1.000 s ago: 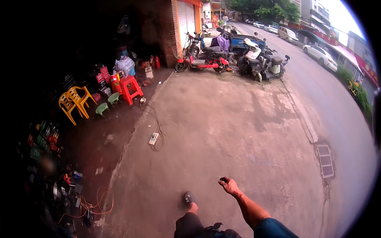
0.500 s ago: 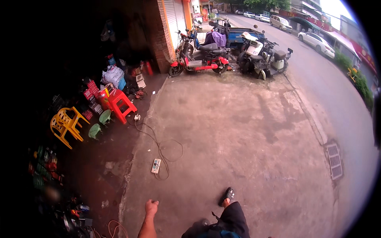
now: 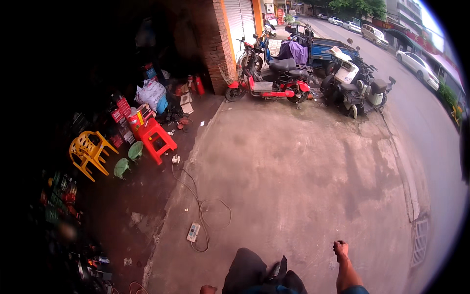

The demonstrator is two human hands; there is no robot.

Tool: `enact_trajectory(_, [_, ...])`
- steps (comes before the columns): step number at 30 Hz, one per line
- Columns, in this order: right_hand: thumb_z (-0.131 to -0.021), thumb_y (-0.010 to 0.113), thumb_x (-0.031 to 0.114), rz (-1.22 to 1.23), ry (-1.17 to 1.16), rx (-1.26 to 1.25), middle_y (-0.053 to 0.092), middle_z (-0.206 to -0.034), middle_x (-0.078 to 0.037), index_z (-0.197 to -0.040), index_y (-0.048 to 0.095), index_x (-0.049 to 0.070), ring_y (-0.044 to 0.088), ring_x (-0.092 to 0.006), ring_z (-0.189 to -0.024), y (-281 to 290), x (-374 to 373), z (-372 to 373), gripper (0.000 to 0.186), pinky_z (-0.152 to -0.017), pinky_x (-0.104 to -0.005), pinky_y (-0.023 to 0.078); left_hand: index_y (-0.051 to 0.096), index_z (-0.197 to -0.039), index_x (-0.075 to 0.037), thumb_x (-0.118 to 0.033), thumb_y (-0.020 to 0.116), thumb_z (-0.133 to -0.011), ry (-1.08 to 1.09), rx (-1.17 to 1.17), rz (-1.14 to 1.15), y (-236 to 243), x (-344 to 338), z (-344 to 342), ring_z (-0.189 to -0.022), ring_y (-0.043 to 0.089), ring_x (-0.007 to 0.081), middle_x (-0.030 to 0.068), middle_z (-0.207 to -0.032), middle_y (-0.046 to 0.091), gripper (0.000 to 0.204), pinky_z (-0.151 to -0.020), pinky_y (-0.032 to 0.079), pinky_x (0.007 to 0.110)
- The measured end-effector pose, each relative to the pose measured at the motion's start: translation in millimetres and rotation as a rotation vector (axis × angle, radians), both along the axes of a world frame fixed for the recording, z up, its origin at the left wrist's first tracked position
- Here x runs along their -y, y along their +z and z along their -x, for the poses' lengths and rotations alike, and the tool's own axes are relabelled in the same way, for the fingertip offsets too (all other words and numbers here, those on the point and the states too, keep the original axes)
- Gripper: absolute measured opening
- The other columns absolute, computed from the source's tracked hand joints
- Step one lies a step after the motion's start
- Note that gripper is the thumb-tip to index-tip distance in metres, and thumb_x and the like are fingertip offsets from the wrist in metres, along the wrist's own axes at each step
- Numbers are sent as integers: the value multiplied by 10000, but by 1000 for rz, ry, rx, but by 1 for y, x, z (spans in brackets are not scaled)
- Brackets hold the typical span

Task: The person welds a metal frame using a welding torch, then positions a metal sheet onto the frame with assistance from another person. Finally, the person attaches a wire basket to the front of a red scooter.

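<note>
Out over the concrete to the right, my right hand [image 3: 341,250] hangs with its fingers curled in, and I make out nothing in it. My left hand [image 3: 208,289] only just shows at the lower edge, beside my dark-clothed leg [image 3: 245,269]; its fingers cannot be made out. Neither hand touches anything visible. Nearest to the left hand is a white power strip [image 3: 193,232] on the ground, with a plug in it. Its thin cable [image 3: 200,198] loops across the concrete toward a white plug or socket [image 3: 176,159] near the red stool.
A red stool [image 3: 155,137], yellow chairs [image 3: 90,152] and green round seats [image 3: 122,167] stand left, by the dark shop. Ahead are a red scooter [image 3: 274,87], a white motorbike [image 3: 360,85] and a blue cargo tricycle [image 3: 333,49]. A drain grate [image 3: 419,242] lies right, beside the road.
My right hand has come into view on the right. The left hand has dropped back to the lower edge. The power strip and vehicles appear lower and nearer as I move forward.
</note>
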State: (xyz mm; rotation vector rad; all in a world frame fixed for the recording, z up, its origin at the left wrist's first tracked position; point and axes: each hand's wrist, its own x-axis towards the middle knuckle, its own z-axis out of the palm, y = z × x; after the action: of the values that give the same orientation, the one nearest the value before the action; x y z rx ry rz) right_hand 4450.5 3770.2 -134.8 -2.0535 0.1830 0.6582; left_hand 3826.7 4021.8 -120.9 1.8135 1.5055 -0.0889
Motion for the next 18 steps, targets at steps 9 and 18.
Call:
enact_trajectory(9, [-834,614,300,-169,579,303,688,-965,-161,-1034,646,-36,645,-261,-922,104,-376,-135,393,-812,-355,491,689,-915,-5,-306,693,-735,473,-130,445,-68,-226,-116,-862,653,285,184,-877,678,351,-771,501,386])
enact_trajectory(18, [-981,441,324,99,145,-576,592,-868,-28,-1021,639,169,524,-147,-791,4,-298,-109,255,-636,-410,445,650,-1007,9,-278,703,-757,339,223,-64,17,-611,-397,-880,661,278,172,-923,689,385,-805,504,362])
